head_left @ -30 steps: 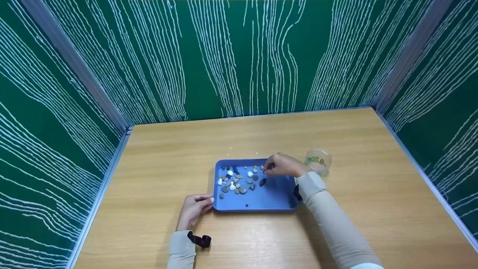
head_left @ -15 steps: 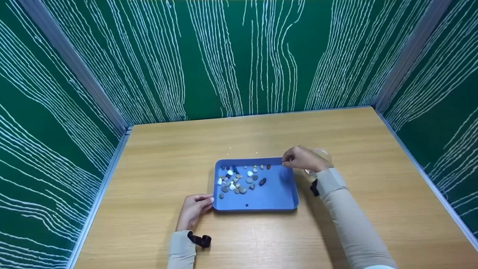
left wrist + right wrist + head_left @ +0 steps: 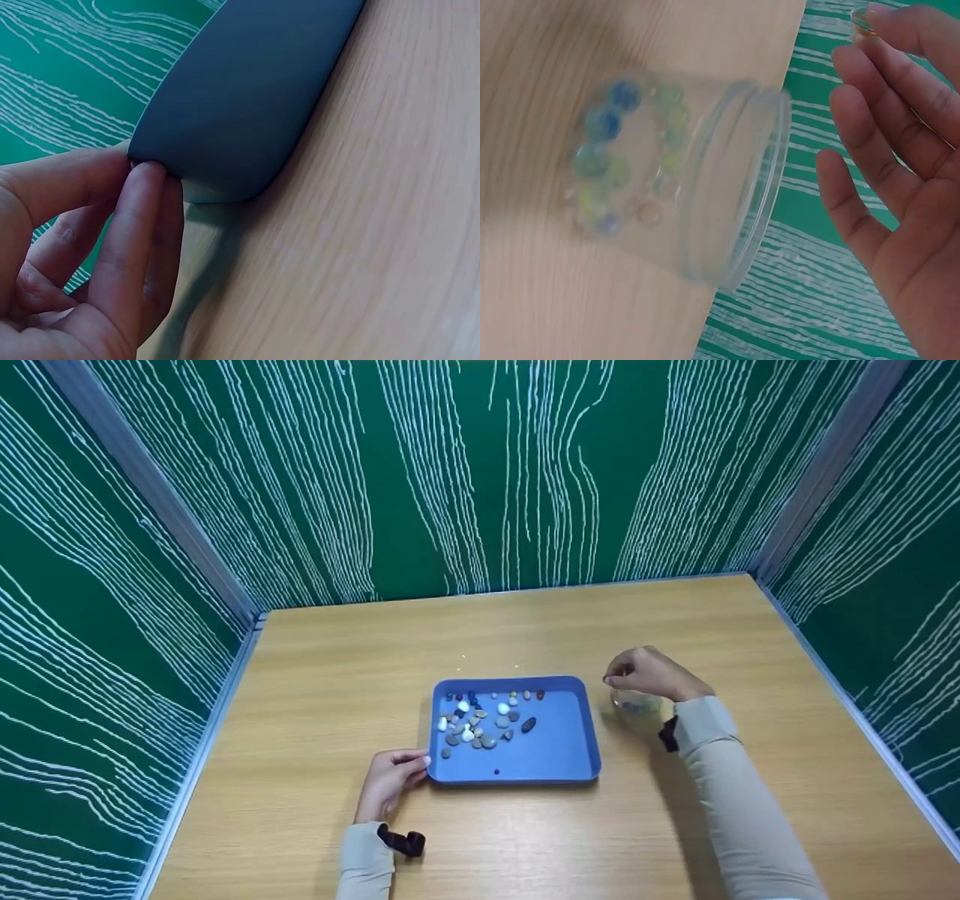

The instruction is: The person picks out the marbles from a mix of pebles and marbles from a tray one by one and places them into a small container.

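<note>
My left hand (image 3: 391, 781) pinches the front left corner of a blue tray (image 3: 555, 746); in the left wrist view thumb and fingers meet at its rim. Pebbles (image 3: 487, 742) and small dark and coloured pieces are scattered mostly over the tray's left half. To the right of the tray my right hand (image 3: 651, 673) is raised over a clear plastic jar (image 3: 731, 180), partly hiding it in the head view. Between its thumb and forefinger it pinches a clear glass marble (image 3: 861, 24) with a coloured streak. Blue, green and clear marbles (image 3: 604, 124) lie in the jar's bottom.
Small white bits (image 3: 516, 666) lie on the wooden table (image 3: 337, 675) behind the tray. Green walls (image 3: 420, 472) with white wavy lines enclose the table at the back and both sides. A lone dark bead (image 3: 496, 771) sits near the tray's front wall.
My right hand has moved from over the tray rightward to the jar, uncovering the tray's right half and a reddish-brown piece by its back wall. The left hand has stayed at the corner.
</note>
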The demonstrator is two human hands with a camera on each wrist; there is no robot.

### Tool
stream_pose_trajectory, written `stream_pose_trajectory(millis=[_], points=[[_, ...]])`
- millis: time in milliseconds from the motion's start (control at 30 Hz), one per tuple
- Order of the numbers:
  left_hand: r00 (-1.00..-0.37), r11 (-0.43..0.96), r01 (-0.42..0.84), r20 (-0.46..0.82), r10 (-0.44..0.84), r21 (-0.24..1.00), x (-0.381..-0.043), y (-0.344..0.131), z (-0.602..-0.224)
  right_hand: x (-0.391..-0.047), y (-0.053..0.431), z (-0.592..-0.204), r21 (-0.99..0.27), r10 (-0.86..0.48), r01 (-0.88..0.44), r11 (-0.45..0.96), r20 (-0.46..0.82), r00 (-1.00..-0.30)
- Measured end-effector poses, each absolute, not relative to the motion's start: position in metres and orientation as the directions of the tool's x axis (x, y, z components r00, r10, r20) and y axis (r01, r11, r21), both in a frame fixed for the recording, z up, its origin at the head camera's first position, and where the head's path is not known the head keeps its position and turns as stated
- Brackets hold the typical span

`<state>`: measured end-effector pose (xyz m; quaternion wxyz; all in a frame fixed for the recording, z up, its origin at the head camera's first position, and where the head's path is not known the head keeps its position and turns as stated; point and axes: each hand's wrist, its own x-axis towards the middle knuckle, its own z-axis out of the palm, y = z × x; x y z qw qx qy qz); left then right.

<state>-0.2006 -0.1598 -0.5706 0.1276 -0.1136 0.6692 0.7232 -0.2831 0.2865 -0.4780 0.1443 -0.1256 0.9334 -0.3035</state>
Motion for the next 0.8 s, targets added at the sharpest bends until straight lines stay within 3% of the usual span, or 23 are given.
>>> stream_pose_trajectory(millis=[800], points=[[-0.938, -0.091, -0.347, -0.347, 0.014, 0.933, -0.200, -0.159, -0.568, -0.278, 0.331, -0.485, -0.608, -0.265, -0.080, 0.790, -0.222, -0.938]])
